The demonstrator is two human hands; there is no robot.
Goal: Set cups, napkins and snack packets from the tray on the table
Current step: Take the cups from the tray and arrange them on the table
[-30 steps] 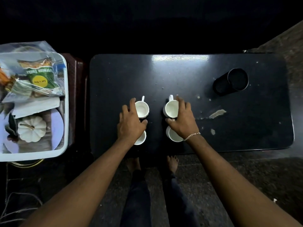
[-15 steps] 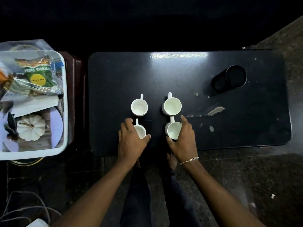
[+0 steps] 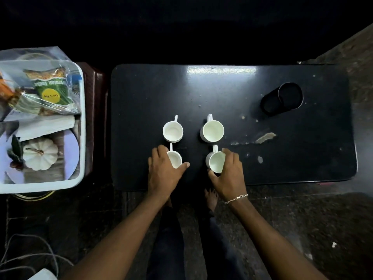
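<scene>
Four white cups are seen on the black table [image 3: 282, 168], set out as a square. The two far cups, far left cup [image 3: 173, 131] and far right cup [image 3: 213, 131], stand free, handles turned away. The near left cup [image 3: 175, 159] is covered from the near side by the left hand [image 3: 163, 172], thumb laid out beside it on the right, fingers curled over its left rim; a light hold is judged, though firm contact cannot be told. The near right cup [image 3: 216, 162] is cupped by the right hand [image 3: 228, 174], fingers wrapped round its right side, thumb tucked under the near edge.

So the cup step is judged to be in hand, and close to done: all four appear placed, the last pair being squared up.

Over on the left, the tray [image 3: 80, 174] is loaded. A snack packet [image 3: 51, 89] in green lies under clear plastic, white napkins [image 3: 48, 125] are stacked below it, and a small white pumpkin [image 3: 40, 154] sits nearest. A dark cylinder [image 3: 282, 100] lies on its side at the far right of the table, well apart.

Next, both cups are to be let go and a reach made leftward to the tray; thin napkins will need a pinch, the packet a broad, gentle hold.
</scene>
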